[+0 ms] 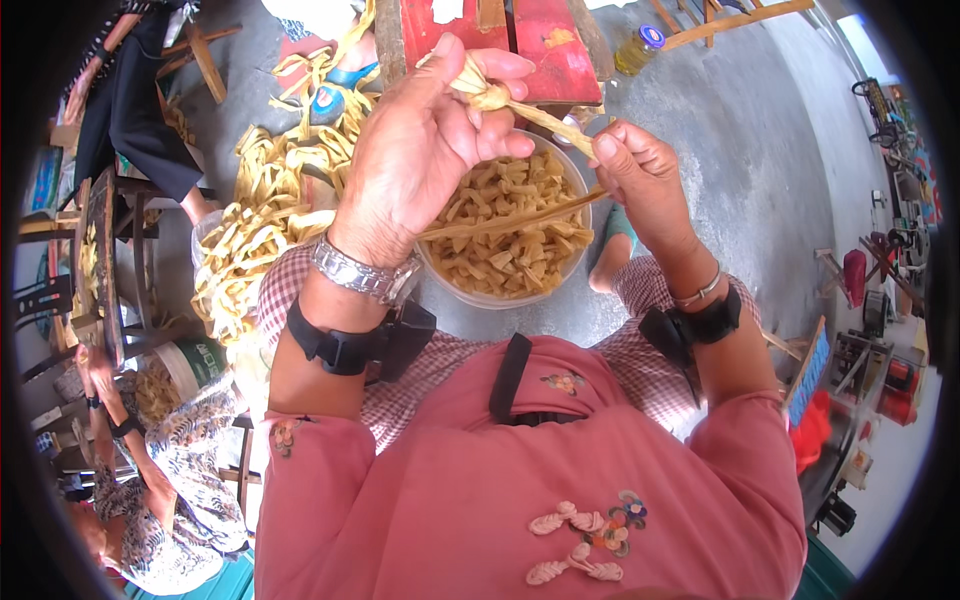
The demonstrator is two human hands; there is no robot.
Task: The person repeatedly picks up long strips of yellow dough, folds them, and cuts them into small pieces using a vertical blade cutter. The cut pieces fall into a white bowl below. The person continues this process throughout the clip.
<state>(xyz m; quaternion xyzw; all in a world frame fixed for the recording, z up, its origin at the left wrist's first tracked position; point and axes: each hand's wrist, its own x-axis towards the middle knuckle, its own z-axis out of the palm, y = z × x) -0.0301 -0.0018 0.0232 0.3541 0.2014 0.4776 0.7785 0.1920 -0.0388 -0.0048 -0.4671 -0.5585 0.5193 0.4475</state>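
A pale yellow, pliable strip [551, 124] stretches between my two hands, with a knot [493, 97] formed near its upper end. The thumb and fingers of my left hand [420, 142] hold the knotted end. On the right, my right hand [637, 169] pinches the strip between thumb and fingers. A further length of strip [517, 217] runs from below my right hand across to beneath my left wrist. Under both hands stands a round, pale tub [487, 301] full of short knotted pieces [517, 259]. My left palm hides part of its rim.
A heap of long yellow strips [262, 202] lies left of the tub. Ahead is a red wooden bench [555, 67], with a lidded glass jar [637, 51] on its right. At left, another person's hands [94, 367] are near a dark wooden bench [105, 262].
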